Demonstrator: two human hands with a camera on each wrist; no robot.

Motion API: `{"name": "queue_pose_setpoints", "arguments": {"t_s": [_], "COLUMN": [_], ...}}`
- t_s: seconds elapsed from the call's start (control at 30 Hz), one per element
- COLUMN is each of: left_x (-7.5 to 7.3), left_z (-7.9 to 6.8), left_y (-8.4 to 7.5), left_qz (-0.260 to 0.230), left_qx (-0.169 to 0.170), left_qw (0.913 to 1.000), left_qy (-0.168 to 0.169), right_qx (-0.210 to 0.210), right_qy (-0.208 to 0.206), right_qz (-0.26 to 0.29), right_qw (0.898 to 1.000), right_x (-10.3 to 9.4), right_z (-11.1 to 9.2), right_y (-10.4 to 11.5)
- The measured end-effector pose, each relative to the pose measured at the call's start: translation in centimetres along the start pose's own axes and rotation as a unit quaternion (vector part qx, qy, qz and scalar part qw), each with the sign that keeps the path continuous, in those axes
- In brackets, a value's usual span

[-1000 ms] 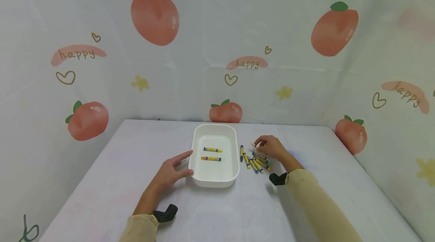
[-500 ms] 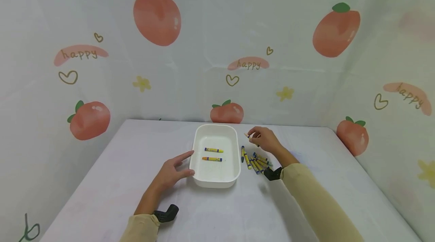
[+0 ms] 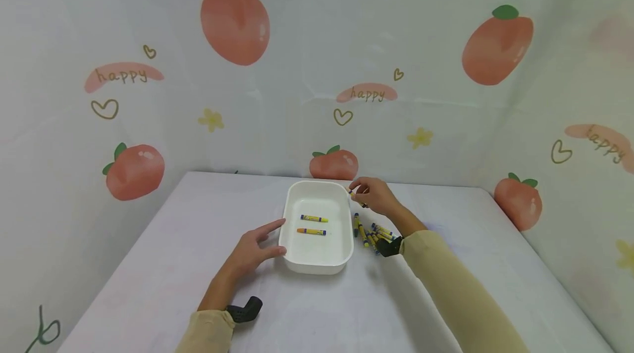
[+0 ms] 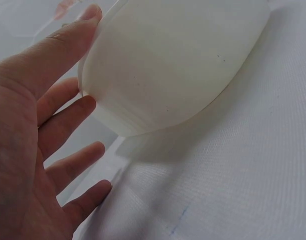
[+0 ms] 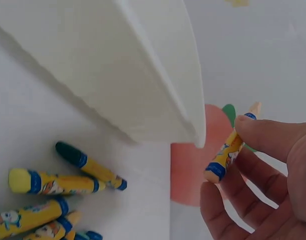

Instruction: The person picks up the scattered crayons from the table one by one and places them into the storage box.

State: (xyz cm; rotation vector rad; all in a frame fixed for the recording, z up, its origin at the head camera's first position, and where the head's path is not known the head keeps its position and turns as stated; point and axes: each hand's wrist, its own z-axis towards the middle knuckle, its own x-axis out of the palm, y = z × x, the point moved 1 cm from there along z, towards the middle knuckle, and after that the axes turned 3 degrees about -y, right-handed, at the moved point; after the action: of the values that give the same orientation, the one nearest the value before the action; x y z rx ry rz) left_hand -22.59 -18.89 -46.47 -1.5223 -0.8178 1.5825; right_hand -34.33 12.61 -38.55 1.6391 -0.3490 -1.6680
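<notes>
A white rectangular tub (image 3: pixel 317 256) stands mid-table, with a yellow crayon (image 3: pixel 314 218) and an orange crayon (image 3: pixel 311 232) lying inside. At its left wall my left hand (image 3: pixel 250 253) touches the rim with thumb and fingers spread; the left wrist view shows the fingers nearly straight. My right hand (image 3: pixel 376 196) pinches a pale peach crayon (image 5: pixel 227 154) in a yellow and blue wrapper, just beyond the tub's far right corner. Several more crayons (image 3: pixel 364 236) lie in a loose pile right of the tub, partly hidden by the right wrist.
White cloth covers the table (image 3: pixel 317 320). Behind it hangs a white curtain (image 3: pixel 287 94) printed with peaches, hearts and flowers. A dark green crayon (image 5: pixel 88 164) lies on the pile's tub side.
My right hand has lifted the peach crayon from beside the pile and carried it left and away from me, toward the tub's far right corner. The left hand stays at the rim.
</notes>
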Motion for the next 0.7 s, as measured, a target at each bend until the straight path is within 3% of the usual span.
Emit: {"name": "queue_pose_setpoints", "arguments": {"t_s": [0.7], "left_x": [0.1], "left_z": [0.1], "left_y": [0.1], "left_qz": [-0.008], "left_qx": [-0.008], "left_qw": [0.9999], "left_qy": [0.000], "right_qx": [-0.021], "right_qy": [0.041], "right_qz": [0.027], "right_qw": [0.999], "right_x": [3.1], "right_z": [2.1], "right_y": [4.0]}}
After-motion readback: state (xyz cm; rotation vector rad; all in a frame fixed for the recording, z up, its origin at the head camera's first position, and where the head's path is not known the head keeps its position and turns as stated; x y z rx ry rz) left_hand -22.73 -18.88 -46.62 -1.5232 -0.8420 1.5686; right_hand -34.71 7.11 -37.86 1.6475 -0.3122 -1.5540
